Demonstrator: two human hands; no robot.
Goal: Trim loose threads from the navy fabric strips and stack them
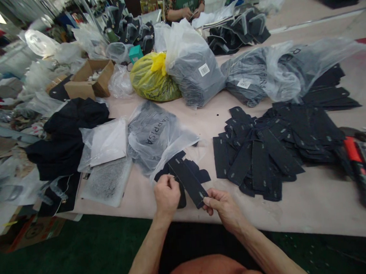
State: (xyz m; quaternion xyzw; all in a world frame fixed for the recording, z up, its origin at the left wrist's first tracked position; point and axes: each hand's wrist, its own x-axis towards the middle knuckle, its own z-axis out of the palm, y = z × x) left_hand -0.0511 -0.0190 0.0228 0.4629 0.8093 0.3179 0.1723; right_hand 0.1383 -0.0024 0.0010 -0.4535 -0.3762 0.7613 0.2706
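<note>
My right hand point(222, 203) pinches the near end of a dark fabric strip point(188, 179), which has small pale marks at its ends. To the left of that strip, my left hand point(167, 194) is closed with curled fingers; what they hold, if anything, is hidden. Under and behind the strip lie more dark pieces point(202, 176), partly beneath a clear plastic bag point(153, 135) with black lettering. On the right side of the table point(208, 221) spreads a large heap of similar dark strips point(266, 147).
Red-handled tools point(358, 169) lie at the right. Left of my hands are a spotted whitish block point(106, 183) and black cloth point(71, 129). Farther back stand a yellow bag point(153, 78), filled plastic bags point(193, 64) and a cardboard box point(102, 82). Another person's hands point(189, 13) show across the table.
</note>
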